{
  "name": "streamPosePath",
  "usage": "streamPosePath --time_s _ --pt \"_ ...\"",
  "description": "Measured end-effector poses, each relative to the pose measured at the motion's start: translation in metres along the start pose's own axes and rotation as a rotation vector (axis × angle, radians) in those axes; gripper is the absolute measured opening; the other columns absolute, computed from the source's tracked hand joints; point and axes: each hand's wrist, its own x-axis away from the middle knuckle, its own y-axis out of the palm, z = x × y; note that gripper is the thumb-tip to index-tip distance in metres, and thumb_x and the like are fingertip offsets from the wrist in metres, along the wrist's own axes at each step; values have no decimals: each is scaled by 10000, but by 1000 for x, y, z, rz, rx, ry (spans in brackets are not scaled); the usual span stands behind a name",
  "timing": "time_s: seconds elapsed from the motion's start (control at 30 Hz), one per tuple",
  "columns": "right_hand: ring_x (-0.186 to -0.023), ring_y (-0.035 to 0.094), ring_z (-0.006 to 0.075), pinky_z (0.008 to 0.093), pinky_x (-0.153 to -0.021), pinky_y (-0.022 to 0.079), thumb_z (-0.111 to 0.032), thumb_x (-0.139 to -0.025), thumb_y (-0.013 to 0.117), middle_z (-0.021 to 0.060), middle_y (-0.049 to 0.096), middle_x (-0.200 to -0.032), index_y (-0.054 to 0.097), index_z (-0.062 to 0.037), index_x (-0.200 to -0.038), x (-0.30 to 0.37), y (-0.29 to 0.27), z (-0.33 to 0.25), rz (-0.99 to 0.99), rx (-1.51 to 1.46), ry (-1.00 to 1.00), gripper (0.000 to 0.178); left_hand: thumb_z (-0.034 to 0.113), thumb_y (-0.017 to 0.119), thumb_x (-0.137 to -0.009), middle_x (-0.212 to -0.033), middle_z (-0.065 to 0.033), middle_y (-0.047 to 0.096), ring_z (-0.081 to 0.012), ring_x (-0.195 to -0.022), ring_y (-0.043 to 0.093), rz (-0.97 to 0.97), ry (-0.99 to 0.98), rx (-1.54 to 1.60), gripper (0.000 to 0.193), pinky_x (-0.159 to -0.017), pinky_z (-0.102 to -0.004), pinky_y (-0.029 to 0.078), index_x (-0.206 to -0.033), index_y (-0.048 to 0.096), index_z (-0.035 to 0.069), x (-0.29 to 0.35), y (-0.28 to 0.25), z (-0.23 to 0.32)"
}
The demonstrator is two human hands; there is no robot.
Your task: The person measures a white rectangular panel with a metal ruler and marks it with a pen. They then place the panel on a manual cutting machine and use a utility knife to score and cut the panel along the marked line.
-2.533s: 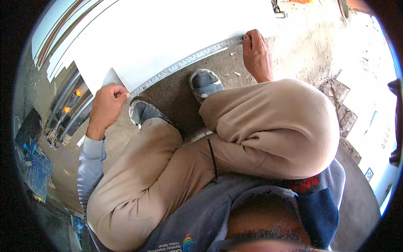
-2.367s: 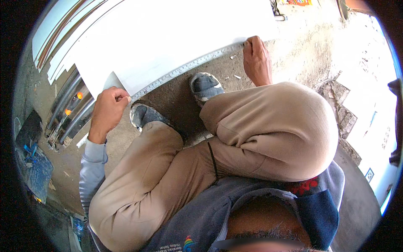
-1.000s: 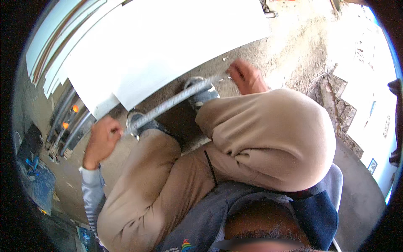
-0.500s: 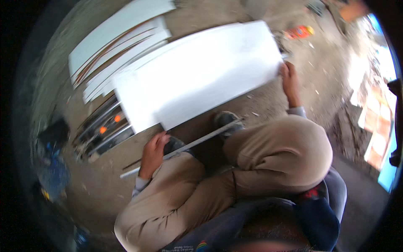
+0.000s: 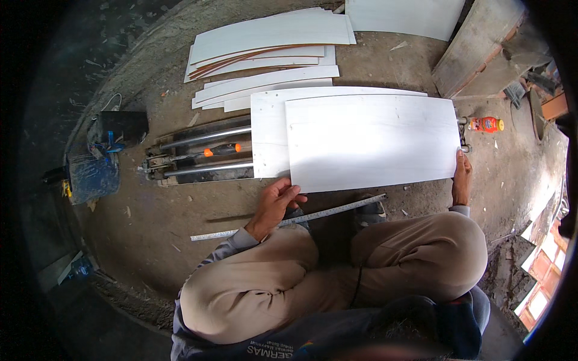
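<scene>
A white rectangular tile point(image 5: 373, 141) lies over a second white tile point(image 5: 270, 135), which shows along its left and far edges. Both rest across a tile cutter point(image 5: 208, 171) with two metal rails. My left hand point(image 5: 274, 204) pinches the near left corner of the upper tile, thumb on top. At the near right corner, my right hand point(image 5: 462, 177) grips the edge with its thumb on the surface and the other fingers partly hidden. A long pale ruler point(image 5: 289, 221) lies in front of me, near my feet and the left wrist.
Stacks of white tiles and cut strips point(image 5: 271, 36) lie on the dirt floor beyond. An orange-and-black handle point(image 5: 223, 150) sits between the rails. A red bottle point(image 5: 484, 124) with a yellow cap is at the right, a blue container point(image 5: 93, 177) at the left.
The view has swung, so the tiles and cutter now appear level instead of slanted. My left hand has closed on the tile's near left corner; my right hand keeps hold of the right edge.
</scene>
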Motion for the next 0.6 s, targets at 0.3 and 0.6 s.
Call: streamPosePath --time_s 0.3,0.6 --pt "-1057 623 154 290 -965 496 -389 -1124 543 84 717 -1159 679 76 -1311 -47 101 -127 -171 -34 -237 519 264 595 -1105 -976 14 694 -66 -857 630 197 215 -299 228 -732 -230 483 -1182 690 72 -2 -99 105" --pt "-850 597 160 385 -749 535 -532 -1087 586 54 667 -930 732 -6 -1228 -129 311 -174 -236 -147 -97 565 315 652 -1091 -1022 34 677 -51 -878 550 342 195 -151 233 -753 -240 430 -1204 661 112 -139 -256 160"
